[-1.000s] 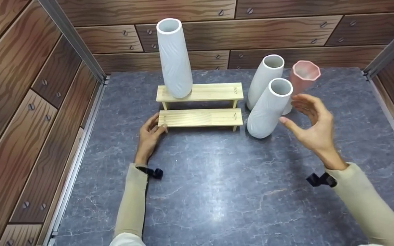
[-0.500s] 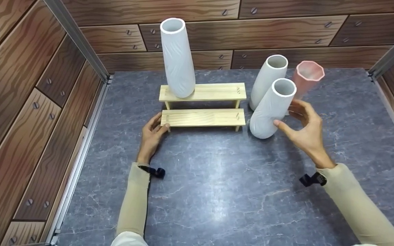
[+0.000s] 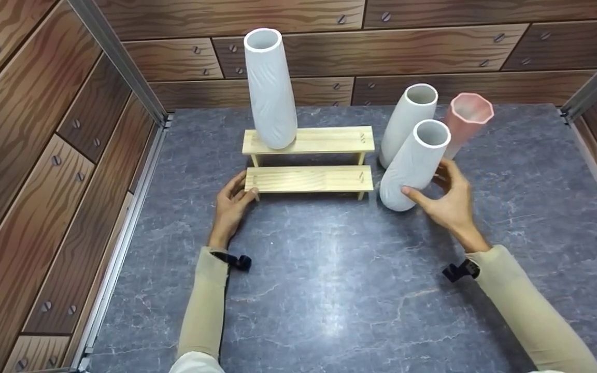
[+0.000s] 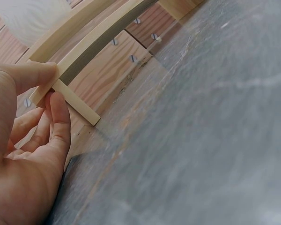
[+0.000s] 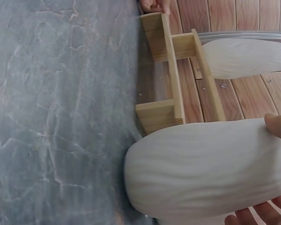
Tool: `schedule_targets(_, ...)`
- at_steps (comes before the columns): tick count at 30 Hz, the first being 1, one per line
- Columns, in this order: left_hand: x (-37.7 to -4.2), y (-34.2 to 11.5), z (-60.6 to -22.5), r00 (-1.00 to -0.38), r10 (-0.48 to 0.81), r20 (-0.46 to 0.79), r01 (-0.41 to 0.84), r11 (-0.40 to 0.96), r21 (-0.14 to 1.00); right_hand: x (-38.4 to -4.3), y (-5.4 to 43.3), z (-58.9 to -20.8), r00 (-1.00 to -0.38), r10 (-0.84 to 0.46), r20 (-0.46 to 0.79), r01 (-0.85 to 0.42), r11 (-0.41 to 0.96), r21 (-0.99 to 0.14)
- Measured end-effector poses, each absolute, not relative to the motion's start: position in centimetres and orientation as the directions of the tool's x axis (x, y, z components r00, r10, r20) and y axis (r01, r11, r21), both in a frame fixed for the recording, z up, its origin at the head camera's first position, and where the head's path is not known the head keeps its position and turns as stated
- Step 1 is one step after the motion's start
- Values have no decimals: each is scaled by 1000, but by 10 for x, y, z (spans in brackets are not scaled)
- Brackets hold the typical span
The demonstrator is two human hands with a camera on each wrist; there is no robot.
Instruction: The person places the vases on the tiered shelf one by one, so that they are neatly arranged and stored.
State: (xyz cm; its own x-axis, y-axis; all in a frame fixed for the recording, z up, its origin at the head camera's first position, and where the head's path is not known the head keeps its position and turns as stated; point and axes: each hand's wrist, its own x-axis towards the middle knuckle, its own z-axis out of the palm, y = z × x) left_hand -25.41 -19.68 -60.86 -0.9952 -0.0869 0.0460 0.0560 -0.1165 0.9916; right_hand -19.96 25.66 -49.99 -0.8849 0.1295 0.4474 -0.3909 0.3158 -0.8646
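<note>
- While the left hand (image 3: 230, 207) pinches the left end of the lower wooden shelf (image 3: 309, 179), near the frame's centre, the right hand (image 3: 451, 204) holds the front white vase (image 3: 415, 163), right of centre.
- Left grip: narrow, board end between thumb and fingers.
- Right grip: spread round the vase's lower body, thumb on the near side, fingers mostly hidden behind (tips show at lower right in the right wrist view).
- Upper wooden shelf (image 3: 329, 140) just behind the lower; tall white vase (image 3: 271, 98) upright on its left part, upper centre-left.
- Rear white vase (image 3: 404, 119) and pink vase (image 3: 462, 129), upper right, beyond the held one.
- Grey tabletop (image 3: 324, 269) underneath, glare at lower centre.
</note>
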Motion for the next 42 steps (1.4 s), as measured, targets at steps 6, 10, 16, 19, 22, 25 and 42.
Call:
schedule_targets(6,-253,-196,-610,-996,-66,64,72,-133,989,-201,255,-507,-921,105,376,-324,329,-887)
schedule_targets(10,-253,-196,-611,-995,-66,73,81,-139,987,-202,253,-508,-929,87,360,-313,337,-888)
schedule_targets(16,-254,-195,-611,-995,-71,69,78,-143,987,-204,254,-509,-926,100,364,-319,305,-897)
schedule_targets(19,-253,-195,-611,-995,-75,62,72,-141,987,-204,254,-508,-927,108,360,-312,313,-897)
schedule_targets(22,-253,-194,-611,-995,-81,60,71,-138,988,-203,254,-508,-932,108,346,-295,329,-897)
schedule_targets(25,-253,-195,-612,-994,-84,67,78,-139,987,-203,253,-506,-936,108,335,-281,344,-896)
schedule_targets(42,-254,-198,-610,-993,-76,85,94,-118,989,-212,247,-479,-908,46,416,-373,359,-855)
